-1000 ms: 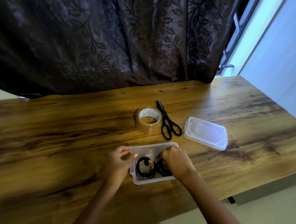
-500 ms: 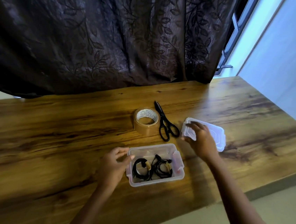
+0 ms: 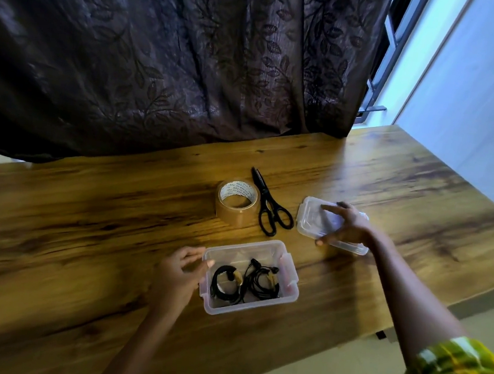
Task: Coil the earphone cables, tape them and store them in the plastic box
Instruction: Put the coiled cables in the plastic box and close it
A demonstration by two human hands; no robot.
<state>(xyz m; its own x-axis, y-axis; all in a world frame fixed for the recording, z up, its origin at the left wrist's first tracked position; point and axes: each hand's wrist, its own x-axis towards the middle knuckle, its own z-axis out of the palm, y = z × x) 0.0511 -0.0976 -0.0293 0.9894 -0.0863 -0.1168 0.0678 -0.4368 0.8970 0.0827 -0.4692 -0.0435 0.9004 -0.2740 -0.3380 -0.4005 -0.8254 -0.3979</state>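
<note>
A dark leaf-patterned curtain [image 3: 167,65] hangs behind the wooden worktop [image 3: 82,230]. The clear plastic box [image 3: 287,294] stands open near the front edge, with two taped earphone coils [image 3: 245,281] inside. The left hand [image 3: 180,274] touches its left wall, fingers [image 3: 195,250] loosely curled. The right hand [image 3: 349,226] lies on the clear lid [image 3: 312,221], fingers spread across its edges. Tape roll [image 3: 236,202] and scissors [image 3: 269,207] lie between.
</note>
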